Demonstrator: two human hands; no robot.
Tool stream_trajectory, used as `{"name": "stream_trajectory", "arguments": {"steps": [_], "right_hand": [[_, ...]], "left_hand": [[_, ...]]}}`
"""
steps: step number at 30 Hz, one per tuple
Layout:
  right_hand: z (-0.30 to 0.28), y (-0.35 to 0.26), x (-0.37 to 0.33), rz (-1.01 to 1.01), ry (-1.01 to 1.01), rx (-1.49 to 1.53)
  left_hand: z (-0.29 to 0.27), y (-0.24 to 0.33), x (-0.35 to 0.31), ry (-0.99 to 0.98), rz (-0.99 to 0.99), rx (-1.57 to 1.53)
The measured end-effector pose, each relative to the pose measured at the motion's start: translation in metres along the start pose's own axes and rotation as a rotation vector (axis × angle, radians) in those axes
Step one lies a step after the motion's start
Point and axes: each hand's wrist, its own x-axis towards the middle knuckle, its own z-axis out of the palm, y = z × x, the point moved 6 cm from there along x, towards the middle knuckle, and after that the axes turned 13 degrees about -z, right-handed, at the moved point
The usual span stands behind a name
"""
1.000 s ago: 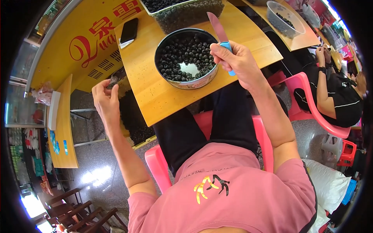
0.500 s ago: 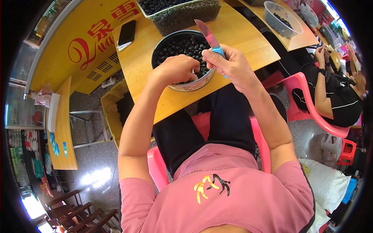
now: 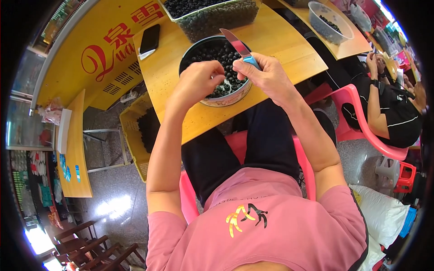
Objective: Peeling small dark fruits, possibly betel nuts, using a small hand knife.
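Observation:
A knife (image 3: 235, 44) with a light blue handle is held in my right hand (image 3: 266, 75), its blade slanting up and to the left over the round tub (image 3: 221, 101). Small dark round pieces (image 3: 226, 55), some with ring-like ends, fill much of this tub; I cannot tell their kind. Over the tub's left part is my left hand (image 3: 198, 82), its fingers curled in with the tips close together. Whatever they may be pinching is hidden. A whitish patch shows among the pieces just beside those fingers.
Behind the tub, a clear rectangular container (image 3: 217, 22) of similar dark pieces stands on the wooden table (image 3: 289, 56). A phone (image 3: 150, 38) lies at left. A yellow crate (image 3: 132, 128) sits below the table's left edge. Another person (image 3: 384, 108) sits at right near a translucent bowl (image 3: 330, 34).
My left hand has lifted slightly out of the pieces and its fingers have curled further in. The knife has shifted a little left and tilts more to the left.

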Motion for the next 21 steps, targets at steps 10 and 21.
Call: {"name": "stream_trajectory", "arguments": {"steps": [10, 21], "right_hand": [[-0.001, -0.001, -0.004, -0.035, -0.001, -0.003], [0.013, -0.004, 0.000, -0.014, 0.075, 0.139]], "left_hand": [[0.023, -0.003, 0.028, -0.035, 0.056, 0.508], [-0.005, 0.005, -0.030, 0.122, 0.006, -0.807]]}}
